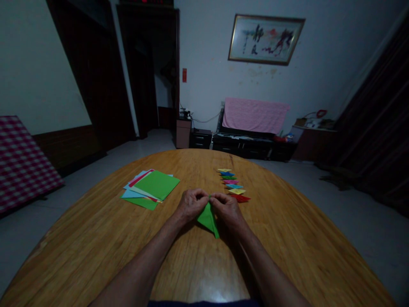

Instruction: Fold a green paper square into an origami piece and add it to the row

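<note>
Both hands meet over a folded sheet of green paper near the middle of the table. My left hand pinches its upper end from the left, thumb and fingers closed. From the right, my right hand pinches the same end, its fingertips almost touching those of the left. The paper's creased lower part hangs out between the hands, pointing toward me. Just beyond my right hand lies a red folded paper piece, the nearest in a row of several small folded papers in different colours, such as a blue one.
A loose stack of coloured paper sheets, green on top, lies to the left on the round wooden table. Across the room, a pink cloth hangs over something on a low cabinet. A checkered cloth is at far left.
</note>
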`<state>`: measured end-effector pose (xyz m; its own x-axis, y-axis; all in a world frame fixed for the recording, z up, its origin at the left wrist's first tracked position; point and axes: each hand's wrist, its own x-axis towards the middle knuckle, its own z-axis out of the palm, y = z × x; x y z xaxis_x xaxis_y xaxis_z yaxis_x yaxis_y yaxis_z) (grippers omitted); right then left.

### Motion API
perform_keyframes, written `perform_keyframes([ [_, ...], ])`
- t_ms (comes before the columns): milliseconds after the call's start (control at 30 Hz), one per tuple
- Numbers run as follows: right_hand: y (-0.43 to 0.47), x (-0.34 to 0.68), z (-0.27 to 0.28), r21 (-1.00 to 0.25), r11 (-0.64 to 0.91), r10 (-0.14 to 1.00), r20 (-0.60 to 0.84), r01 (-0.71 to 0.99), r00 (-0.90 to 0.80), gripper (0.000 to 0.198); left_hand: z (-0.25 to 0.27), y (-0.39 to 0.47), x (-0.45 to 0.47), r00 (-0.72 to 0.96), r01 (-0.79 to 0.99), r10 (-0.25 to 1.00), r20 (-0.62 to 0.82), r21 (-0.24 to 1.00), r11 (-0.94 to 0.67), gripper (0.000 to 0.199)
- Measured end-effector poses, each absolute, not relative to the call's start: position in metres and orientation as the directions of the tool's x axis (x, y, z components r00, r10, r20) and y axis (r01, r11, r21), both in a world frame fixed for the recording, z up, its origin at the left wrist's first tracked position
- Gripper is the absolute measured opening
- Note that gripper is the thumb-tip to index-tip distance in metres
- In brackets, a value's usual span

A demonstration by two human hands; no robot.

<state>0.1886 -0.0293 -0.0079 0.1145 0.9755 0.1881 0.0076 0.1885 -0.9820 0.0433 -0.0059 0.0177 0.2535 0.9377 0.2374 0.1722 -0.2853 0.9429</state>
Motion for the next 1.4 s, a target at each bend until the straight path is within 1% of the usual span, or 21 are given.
perform_keyframes([
  [167, -0.032, 0.187, -0.004, -0.980, 0.194, 0.975, 0.196, 0.029, 0.099, 0.025, 0.020, -0.007, 0.042, 0.282, 0.186, 0.932, 0.227, 0.940, -0.286, 0.019],
  [367, -0.032, 0.183, -0.001, -0.983, 0.182, 0.979, 0.181, 0.001, 0.093, 0.030, 0.017, -0.006, 0.041, 0.270, 0.127, 0.956, 0.116, 0.980, -0.155, 0.020],
  [667, -0.032, 0.183, 0.000, -0.989, 0.116, 0.985, 0.127, 0.091, 0.121, 0.032, 0.003, 0.002, 0.045, 0.272, 0.110, 0.953, 0.134, 0.979, -0.169, 0.022],
  [800, -0.036, 0.182, 0.005, -0.983, 0.121, 0.978, 0.143, 0.140, 0.155, 0.031, -0.002, 0.003, 0.047, 0.300, 0.037, 0.946, 0.120, 0.990, -0.137, 0.021],
  [1033, -0.035, 0.185, 0.005, -0.969, 0.149, 0.975, 0.178, 0.198, 0.137, 0.031, 0.001, 0.000, 0.045, 0.380, -0.095, 0.924, 0.045, 0.995, -0.010, 0.025],
  [1133, -0.034, 0.184, 0.002, -0.969, 0.137, 0.980, 0.163, 0.205, 0.114, 0.032, 0.004, -0.002, 0.042, 0.393, -0.066, 0.918, 0.048, 0.998, -0.024, 0.021],
  [1267, -0.036, 0.180, 0.003, -0.962, 0.109, 0.990, 0.127, 0.250, 0.056, 0.030, 0.004, 0.000, 0.038, 0.360, 0.018, 0.928, 0.095, 0.994, -0.109, 0.014],
  [1400, -0.038, 0.179, 0.006, -0.972, 0.065, 0.998, 0.069, 0.226, 0.008, 0.029, -0.001, 0.006, 0.036, 0.346, 0.050, 0.935, 0.079, 0.993, -0.103, 0.012],
])
